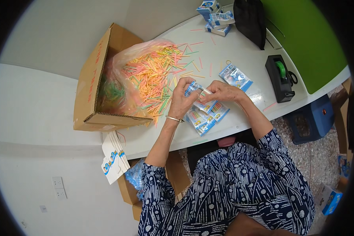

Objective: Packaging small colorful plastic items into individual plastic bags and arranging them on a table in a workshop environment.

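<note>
My left hand and my right hand meet above the table, both closed on one small clear packet with blue-striped ends. The left thumb and fingers pinch its upper left part, while the right thumb and fingers hold it from the right. Several similar packets lie overlapping on the white table just under my hands. Beyond my right hand, another clear packet lies flat. To the left of my left hand spreads a heap of thin pink, yellow, orange and green sticks.
The sticks spill from a plastic bag in an open cardboard box. A black tape dispenser with scissors stands at right. Small blue-and-white boxes and a black bag are at the back. A blue stool stands below.
</note>
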